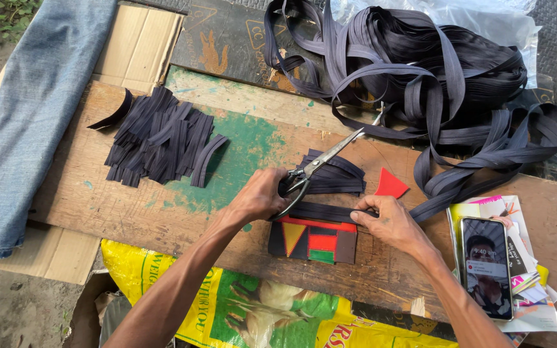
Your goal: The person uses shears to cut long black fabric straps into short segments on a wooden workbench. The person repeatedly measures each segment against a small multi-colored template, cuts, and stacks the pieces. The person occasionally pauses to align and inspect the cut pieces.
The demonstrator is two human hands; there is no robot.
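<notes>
My left hand (259,196) grips the handles of metal scissors (330,154), whose blades point up and right. My right hand (388,222) presses a dark strap (323,211) flat along the top edge of a small patchwork piece (314,241) in red, yellow, green and black. The strap runs right into a big tangled heap of dark webbing (420,64). Just behind the scissors lies a small bunch of cut strap pieces (336,177), with a red triangle of fabric (390,184) beside it. All of this rests on a worn wooden board (162,206).
A larger pile of cut strap pieces (159,138) lies at the board's left. A phone (486,265) rests on papers at the right. Blue denim (33,109) covers cardboard at the far left. A yellow-green printed sack (259,316) lies under the near edge.
</notes>
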